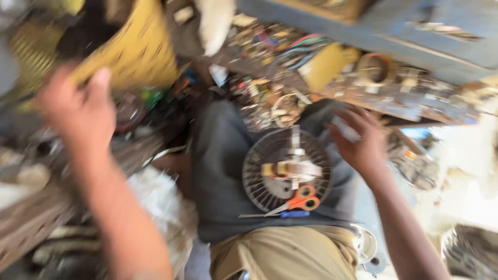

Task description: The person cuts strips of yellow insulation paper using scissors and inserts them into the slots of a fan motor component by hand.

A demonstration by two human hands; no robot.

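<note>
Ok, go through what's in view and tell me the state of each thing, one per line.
Left hand: raised, fingers spread, blurred, touching the yellow basket.
Right hand: holding a small pale item, too blurred to identify.
Fan grille: lying flat on the lap, detached.
Scissors: closed, resting on the grille's near edge.
Yellow basket: tilted.
</note>
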